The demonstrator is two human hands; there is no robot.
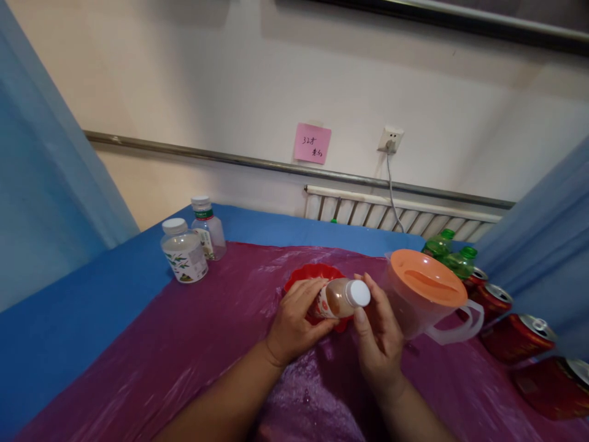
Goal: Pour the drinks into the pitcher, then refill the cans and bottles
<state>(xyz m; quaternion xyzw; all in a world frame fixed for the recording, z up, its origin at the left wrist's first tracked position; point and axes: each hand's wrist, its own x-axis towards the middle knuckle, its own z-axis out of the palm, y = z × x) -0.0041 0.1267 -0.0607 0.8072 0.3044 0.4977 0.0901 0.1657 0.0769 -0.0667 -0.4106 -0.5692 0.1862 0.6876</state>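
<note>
My left hand (294,322) grips the body of a small bottle (338,298) of pale orange drink, tilted so its neck points right. My right hand (378,334) has thumb and fingers at the bottle's white cap (358,293). Both hands hover over a red scalloped bowl (313,271) on the purple plastic sheet (184,344). A clear pitcher (416,307) with an orange lid (427,285) stands just right of my right hand.
Two white-capped clear bottles (184,250) (208,228) stand at the back left on the blue tablecloth (69,307). Green bottles (453,252) and several red cans (519,336) sit along the right edge. Blue curtains hang on both sides; a radiator and wall lie behind.
</note>
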